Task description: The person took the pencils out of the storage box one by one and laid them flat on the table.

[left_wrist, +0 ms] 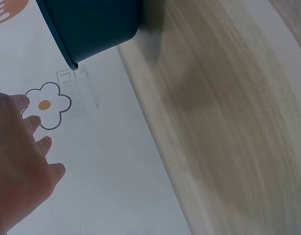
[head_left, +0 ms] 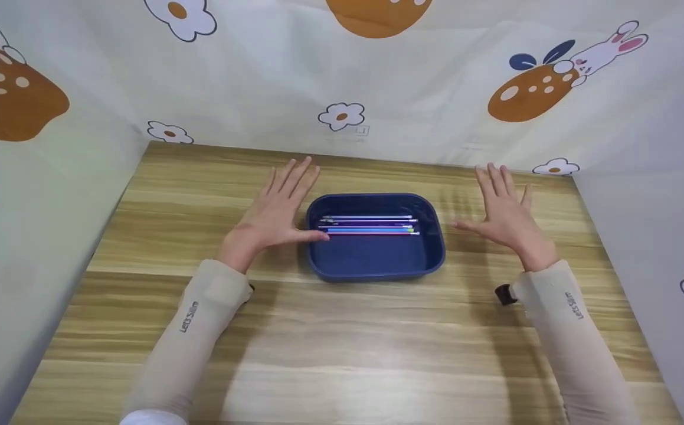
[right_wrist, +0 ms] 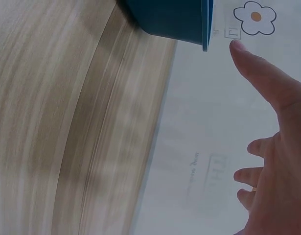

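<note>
A dark blue rectangular bin [head_left: 377, 276] with rounded corners stands on the table. Several pencils [head_left: 371, 231] in purple, blue and other colours lie side by side across its far half. To the left of the bin, my left hand [head_left: 274, 212] is spread with straight fingers, its thumb over the bin's left rim in the head view. On the other side my right hand [head_left: 507, 218] is also spread, apart from the bin, its thumb pointing toward it. Both hands hold nothing. Each wrist view shows the bin's outer wall [left_wrist: 91, 29] near that hand; the pencils are hidden there.
The wood-grain table [head_left: 365, 342] ends at a pale cloth backdrop [head_left: 259, 88] printed with flowers, rabbits and orange shapes. Cloth walls also rise at the left and right. A small black object [head_left: 505, 294] sits at the right wrist.
</note>
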`<state>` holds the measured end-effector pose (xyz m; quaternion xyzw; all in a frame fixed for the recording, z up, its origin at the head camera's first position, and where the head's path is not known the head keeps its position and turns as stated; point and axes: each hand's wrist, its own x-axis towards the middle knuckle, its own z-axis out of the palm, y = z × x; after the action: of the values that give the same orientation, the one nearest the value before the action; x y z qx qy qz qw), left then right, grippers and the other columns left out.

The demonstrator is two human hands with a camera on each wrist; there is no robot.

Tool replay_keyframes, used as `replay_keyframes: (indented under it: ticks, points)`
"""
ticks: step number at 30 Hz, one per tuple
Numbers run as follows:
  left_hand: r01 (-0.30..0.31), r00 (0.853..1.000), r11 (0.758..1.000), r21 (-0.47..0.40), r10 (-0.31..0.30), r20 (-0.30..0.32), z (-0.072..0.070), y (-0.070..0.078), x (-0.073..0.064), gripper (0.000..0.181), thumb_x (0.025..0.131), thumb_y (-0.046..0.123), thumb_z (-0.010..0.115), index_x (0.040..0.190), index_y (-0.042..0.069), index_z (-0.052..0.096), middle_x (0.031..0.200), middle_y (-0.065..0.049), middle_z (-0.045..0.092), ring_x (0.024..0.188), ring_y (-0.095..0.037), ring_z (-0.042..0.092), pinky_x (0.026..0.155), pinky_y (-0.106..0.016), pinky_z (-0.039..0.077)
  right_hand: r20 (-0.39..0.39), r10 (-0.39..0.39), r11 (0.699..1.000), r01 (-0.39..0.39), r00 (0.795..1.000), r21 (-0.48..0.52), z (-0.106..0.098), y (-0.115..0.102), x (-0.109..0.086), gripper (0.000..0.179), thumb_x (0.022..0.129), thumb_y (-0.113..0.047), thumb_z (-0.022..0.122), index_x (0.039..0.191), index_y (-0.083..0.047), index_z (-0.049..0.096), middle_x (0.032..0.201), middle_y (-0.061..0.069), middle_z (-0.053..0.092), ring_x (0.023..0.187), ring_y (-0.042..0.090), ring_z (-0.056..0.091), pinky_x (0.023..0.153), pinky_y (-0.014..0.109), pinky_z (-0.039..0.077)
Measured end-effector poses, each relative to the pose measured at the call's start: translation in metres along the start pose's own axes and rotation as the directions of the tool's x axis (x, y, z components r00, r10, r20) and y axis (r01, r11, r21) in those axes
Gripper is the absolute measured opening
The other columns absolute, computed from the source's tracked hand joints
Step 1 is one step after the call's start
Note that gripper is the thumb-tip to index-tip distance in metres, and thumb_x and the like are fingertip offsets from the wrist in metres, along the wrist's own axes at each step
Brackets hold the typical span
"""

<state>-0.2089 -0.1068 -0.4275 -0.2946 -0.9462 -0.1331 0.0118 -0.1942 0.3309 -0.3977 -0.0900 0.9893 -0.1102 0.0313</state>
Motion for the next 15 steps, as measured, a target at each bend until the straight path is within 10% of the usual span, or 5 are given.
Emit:
replay_keyframes:
  ticks: [15]
  points:
    - [-0.057,0.990,0.990,-0.132,0.073,0.120,0.0058,0.0099,-0.0082,0.137,0.066,0.079,0.072,0.161,0.011,0.000,0.170,-0.011,-0.001,0.157,-0.030,0.002,0.128,-0.054,0.009,0.014,0.001,1.000,-0.001,1.000,0.001,0.0009,-0.0048,0.0014,0.121,0.078,-0.067,0.072,0.162,-0.012,0.004,0.168,0.021,0.004,0.155,0.041,-0.004,0.109,0.083,-0.005]
